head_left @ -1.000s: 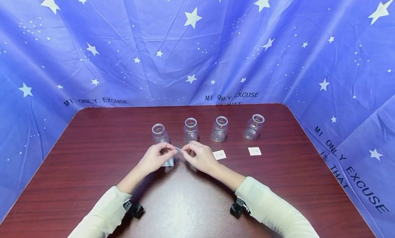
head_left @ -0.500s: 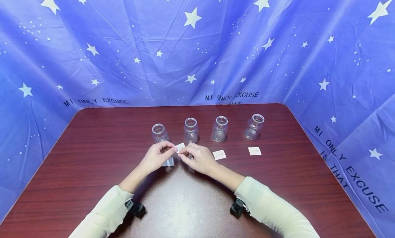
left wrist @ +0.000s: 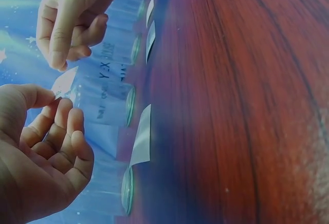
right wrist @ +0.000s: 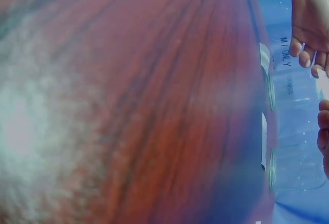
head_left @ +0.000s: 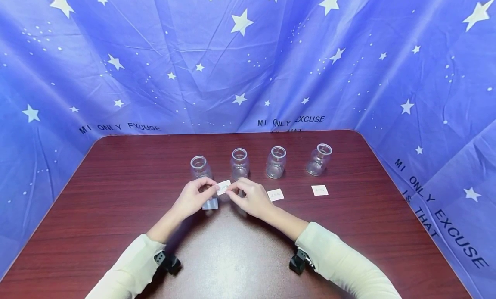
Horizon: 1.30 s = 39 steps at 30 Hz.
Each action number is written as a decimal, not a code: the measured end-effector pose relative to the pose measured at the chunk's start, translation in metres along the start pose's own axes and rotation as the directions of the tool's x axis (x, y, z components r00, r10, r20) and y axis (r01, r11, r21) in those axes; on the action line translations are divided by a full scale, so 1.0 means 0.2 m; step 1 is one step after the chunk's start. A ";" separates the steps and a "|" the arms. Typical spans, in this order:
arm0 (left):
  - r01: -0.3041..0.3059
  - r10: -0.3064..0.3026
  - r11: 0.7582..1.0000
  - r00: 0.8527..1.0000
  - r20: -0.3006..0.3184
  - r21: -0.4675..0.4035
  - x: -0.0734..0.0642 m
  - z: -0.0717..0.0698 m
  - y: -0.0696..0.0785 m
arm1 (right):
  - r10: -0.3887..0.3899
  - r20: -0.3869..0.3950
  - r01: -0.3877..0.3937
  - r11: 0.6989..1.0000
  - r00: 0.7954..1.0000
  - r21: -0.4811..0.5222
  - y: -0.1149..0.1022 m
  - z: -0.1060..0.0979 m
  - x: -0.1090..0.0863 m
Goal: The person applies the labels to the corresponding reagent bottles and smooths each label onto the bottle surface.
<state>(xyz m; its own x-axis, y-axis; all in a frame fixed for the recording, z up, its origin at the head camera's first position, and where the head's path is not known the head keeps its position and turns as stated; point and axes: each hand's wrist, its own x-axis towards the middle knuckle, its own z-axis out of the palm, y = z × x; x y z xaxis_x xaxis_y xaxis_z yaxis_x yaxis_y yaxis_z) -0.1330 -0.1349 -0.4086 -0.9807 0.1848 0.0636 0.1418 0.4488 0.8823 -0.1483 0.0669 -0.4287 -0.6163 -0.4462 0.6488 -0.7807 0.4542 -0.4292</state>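
Note:
In the head view my left hand (head_left: 195, 197) pinches the left edge of a small white label (head_left: 222, 187) with handwriting, between thumb and forefinger. My right hand (head_left: 251, 197) has its thumb and forefinger together at the label's right edge. The label is held above the table, its written face toward the head camera. In the left wrist view the label (left wrist: 65, 82) stands tilted between the two hands. Just behind them are a clear glass jar (head_left: 199, 162) on the left and a second glass jar (head_left: 240, 163). Below the left fingers lies a greyish slip (head_left: 210, 204).
Two more open glass jars, one glass jar (head_left: 276, 163) and another jar (head_left: 319, 160), continue the row to the right. In front of them lie a written label (head_left: 275, 194) and another label (head_left: 319, 190). A starry blue curtain (head_left: 217, 53) surrounds the dark red table (head_left: 128, 178).
The label has turned from nearly edge-on to showing its written face. It has shifted slightly left and down since half a second ago. The jars stay where they were.

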 end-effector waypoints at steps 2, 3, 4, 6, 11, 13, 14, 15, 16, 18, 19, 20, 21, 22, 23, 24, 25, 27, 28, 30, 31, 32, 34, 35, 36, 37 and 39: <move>0.005 -0.005 1.000 1.000 0.002 -0.002 0.00 0.00 0.00 | 0.054 -0.013 -0.053 0.998 0.998 0.031 0.00 0.00 0.01; 0.008 -0.008 1.000 1.000 0.003 -0.003 0.00 0.00 0.00 | 0.081 -0.020 -0.080 0.996 0.997 0.049 0.01 0.00 0.01; 0.011 -0.011 1.000 1.000 0.003 -0.002 0.00 -0.01 0.00 | 0.108 -0.028 -0.106 0.992 0.994 0.064 0.01 0.00 0.01; 0.009 -0.009 1.000 1.000 0.006 0.003 0.00 -0.01 0.00 | 0.162 -0.039 -0.159 0.984 0.986 0.076 0.01 0.00 0.02; -0.003 0.003 1.000 1.000 0.005 0.028 0.00 -0.02 -0.02 | 0.277 0.007 -0.277 0.959 0.961 0.067 0.01 0.00 0.03; -0.010 0.010 0.999 1.000 0.003 0.049 0.00 -0.02 -0.03 | 0.308 0.050 -0.311 0.948 0.950 0.072 0.00 0.00 0.04; -0.017 0.017 0.998 1.000 0.000 0.061 0.00 -0.03 -0.04 | 0.315 0.071 -0.320 0.944 0.946 0.082 0.00 0.00 0.04; -0.023 0.023 0.997 1.000 -0.003 0.072 0.00 -0.03 -0.04 | 0.320 0.091 -0.328 0.941 0.943 0.090 0.00 0.01 0.05; -0.027 0.028 0.996 1.000 -0.005 0.080 -0.01 -0.03 -0.04 | 0.322 0.109 -0.332 0.938 0.940 0.099 -0.01 0.01 0.05; -0.038 0.039 0.995 0.999 -0.008 0.091 -0.01 -0.04 -0.05 | 0.317 0.134 -0.333 0.936 0.939 0.116 -0.02 0.02 0.06; -0.042 0.044 0.995 0.999 -0.012 0.093 -0.01 -0.05 -0.05 | 0.313 0.142 -0.330 0.935 0.939 0.128 -0.02 0.02 0.06; -0.044 0.046 0.995 0.999 -0.015 0.093 -0.01 -0.05 -0.05 | 0.306 0.148 -0.326 0.935 0.941 0.139 -0.02 0.02 0.07; -0.044 0.046 0.995 0.999 -0.019 0.094 -0.01 -0.06 -0.05 | 0.304 0.154 -0.326 0.934 0.940 0.149 -0.03 0.03 0.07; -0.045 0.047 0.995 0.999 -0.021 0.094 -0.02 -0.06 -0.06 | 0.302 0.158 -0.326 0.932 0.940 0.160 -0.03 0.03 0.07; -0.045 0.048 0.994 0.999 -0.023 0.096 -0.02 -0.07 -0.07 | 0.300 0.160 -0.326 0.930 0.940 0.172 -0.03 0.04 0.08; -0.044 0.046 0.994 0.999 -0.024 0.099 -0.02 -0.07 -0.07 | 0.297 0.163 -0.324 0.928 0.941 0.182 -0.04 0.04 0.08; -0.038 0.041 0.994 0.999 -0.026 0.100 -0.02 -0.08 -0.08 | 0.295 0.165 -0.323 0.927 0.941 0.188 -0.04 0.05 0.08; -0.032 0.036 0.994 0.999 -0.036 0.108 -0.03 -0.09 -0.09 | 0.292 0.171 -0.323 0.926 0.941 0.195 -0.05 0.06 0.09; -0.029 0.033 0.993 0.999 -0.040 0.110 -0.03 -0.10 -0.09 | 0.291 0.174 -0.323 0.925 0.941 0.198 -0.05 0.06 0.09; -0.028 0.035 0.992 0.998 -0.050 0.120 -0.03 -0.11 -0.10 | 0.286 0.181 -0.320 0.926 0.941 0.199 -0.06 0.07 0.09; -0.032 0.040 0.992 0.998 -0.056 0.126 -0.03 -0.12 -0.10 | 0.284 0.184 -0.319 0.927 0.941 0.196 -0.06 0.08 0.10; -0.038 0.046 0.991 0.997 -0.061 0.131 -0.03 -0.12 -0.11 | 0.280 0.185 -0.314 0.929 0.942 0.194 -0.06 0.08 0.10; -0.043 0.053 0.990 0.996 -0.066 0.137 -0.04 -0.13 -0.11 | 0.274 0.188 -0.308 0.933 0.943 0.187 -0.06 0.09 0.11; -0.043 0.053 0.989 0.996 -0.070 0.141 -0.03 -0.14 -0.12 | 0.270 0.186 -0.304 0.935 0.945 0.183 -0.06 0.10 0.11; -0.041 0.052 0.989 0.996 -0.074 0.143 -0.03 -0.14 -0.12 | 0.270 0.186 -0.303 0.936 0.945 0.179 -0.06 0.11 0.12; -0.032 0.043 0.990 0.996 -0.078 0.140 -0.03 -0.14 -0.13 | 0.269 0.185 -0.301 0.937 0.945 0.176 -0.05 0.11 0.12; -0.015 0.028 0.990 0.996 -0.086 0.142 -0.03 -0.15 -0.13 | 0.275 0.185 -0.307 0.935 0.944 0.175 -0.05 0.13 0.13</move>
<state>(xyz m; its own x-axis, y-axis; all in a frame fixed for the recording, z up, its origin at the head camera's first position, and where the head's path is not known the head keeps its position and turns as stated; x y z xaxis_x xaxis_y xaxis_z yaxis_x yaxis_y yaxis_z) -0.1348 -0.1743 -0.4183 -0.9843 0.1215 0.1279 0.1746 0.5657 0.8059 -0.1586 0.0309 -0.4233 -0.8152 -0.4387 0.3780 -0.5592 0.4266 -0.7108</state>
